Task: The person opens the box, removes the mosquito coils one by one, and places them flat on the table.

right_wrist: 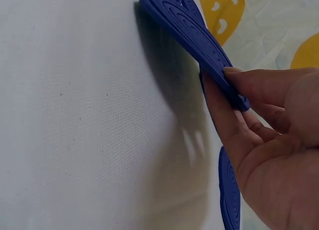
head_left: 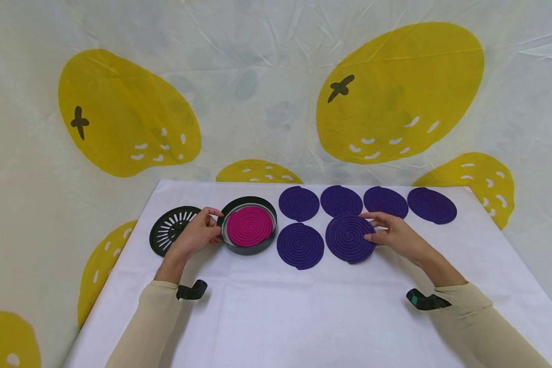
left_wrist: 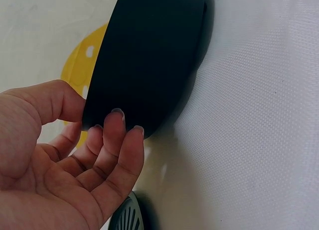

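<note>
A pink mosquito coil (head_left: 249, 226) lies inside a round dark tin (head_left: 250, 251). My left hand (head_left: 198, 232) grips the tin's left side, its thumb and fingers at the rim and outer wall in the left wrist view. With thumb and fingers my right hand (head_left: 397, 239) pinches the right edge of a purple mosquito coil (head_left: 349, 239). That coil is tilted and raised off the cloth, its shadow below it in the right wrist view (right_wrist: 199, 46). Left of it, another purple coil (head_left: 300, 246) lies flat, between the tin and the held coil.
Several more purple coils lie in a row along the table's back edge, from one beside the tin (head_left: 299, 203) to one at the far right (head_left: 432, 205). A slotted dark lid (head_left: 156, 237) sits left of the tin, partly behind my left hand. White cloth (head_left: 303, 317) covers the table.
</note>
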`<state>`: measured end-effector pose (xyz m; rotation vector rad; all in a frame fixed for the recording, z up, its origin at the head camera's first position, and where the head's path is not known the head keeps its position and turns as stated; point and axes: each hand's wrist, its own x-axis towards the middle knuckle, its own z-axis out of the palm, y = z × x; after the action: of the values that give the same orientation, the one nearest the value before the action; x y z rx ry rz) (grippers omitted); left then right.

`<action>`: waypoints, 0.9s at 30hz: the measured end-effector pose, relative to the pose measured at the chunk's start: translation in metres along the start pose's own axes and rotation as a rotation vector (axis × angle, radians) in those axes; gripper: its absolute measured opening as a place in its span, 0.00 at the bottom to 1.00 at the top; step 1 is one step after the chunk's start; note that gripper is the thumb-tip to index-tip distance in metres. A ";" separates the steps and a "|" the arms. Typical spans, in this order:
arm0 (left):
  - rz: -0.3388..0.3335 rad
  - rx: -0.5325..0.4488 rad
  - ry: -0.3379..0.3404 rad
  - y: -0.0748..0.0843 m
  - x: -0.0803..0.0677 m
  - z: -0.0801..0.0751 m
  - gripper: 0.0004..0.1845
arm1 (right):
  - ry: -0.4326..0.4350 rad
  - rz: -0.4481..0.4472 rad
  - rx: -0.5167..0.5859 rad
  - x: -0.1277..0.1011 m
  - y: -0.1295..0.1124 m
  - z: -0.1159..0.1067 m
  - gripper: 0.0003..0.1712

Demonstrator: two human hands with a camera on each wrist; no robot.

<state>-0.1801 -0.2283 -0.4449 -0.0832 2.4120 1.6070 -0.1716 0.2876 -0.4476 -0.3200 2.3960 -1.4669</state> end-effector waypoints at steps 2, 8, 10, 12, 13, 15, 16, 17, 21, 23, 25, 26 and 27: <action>0.003 0.001 0.002 -0.001 0.000 0.000 0.24 | 0.000 0.001 -0.012 0.001 0.002 0.000 0.36; -0.003 0.010 0.008 0.000 0.000 0.000 0.24 | 0.017 -0.013 -0.060 0.004 0.006 -0.001 0.33; -0.003 0.016 0.007 0.000 0.000 0.000 0.24 | 0.015 -0.019 -0.066 0.004 0.007 0.000 0.32; -0.004 0.020 0.008 0.000 0.000 0.000 0.24 | 0.015 -0.015 -0.071 0.005 0.007 0.000 0.30; -0.005 0.021 0.008 0.000 0.000 0.000 0.24 | 0.016 -0.008 -0.073 0.005 0.008 0.000 0.29; -0.007 0.021 0.009 0.001 0.000 0.000 0.24 | 0.014 -0.002 -0.082 0.005 0.008 0.000 0.28; -0.010 0.019 0.010 0.002 -0.001 0.000 0.24 | 0.013 0.001 -0.085 0.006 0.009 0.000 0.27; -0.011 0.018 0.010 0.002 -0.001 0.000 0.24 | 0.013 0.005 -0.088 0.006 0.009 0.000 0.27; -0.017 0.012 0.008 0.003 -0.001 0.000 0.24 | 0.005 -0.001 -0.089 0.007 0.009 0.001 0.27; -0.019 0.012 0.008 0.003 -0.001 0.000 0.24 | 0.002 -0.003 -0.083 0.007 0.009 0.002 0.27; -0.020 0.011 0.008 0.002 -0.001 0.000 0.24 | -0.002 -0.013 -0.089 0.008 0.008 0.002 0.27; -0.021 0.010 0.008 0.002 -0.001 0.000 0.24 | -0.001 -0.017 -0.095 0.008 0.008 0.002 0.27; -0.021 0.010 0.008 0.002 0.000 0.000 0.24 | -0.003 -0.021 -0.101 0.009 0.008 0.002 0.27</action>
<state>-0.1801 -0.2273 -0.4433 -0.1136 2.4164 1.5886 -0.1790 0.2865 -0.4572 -0.3714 2.4769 -1.3561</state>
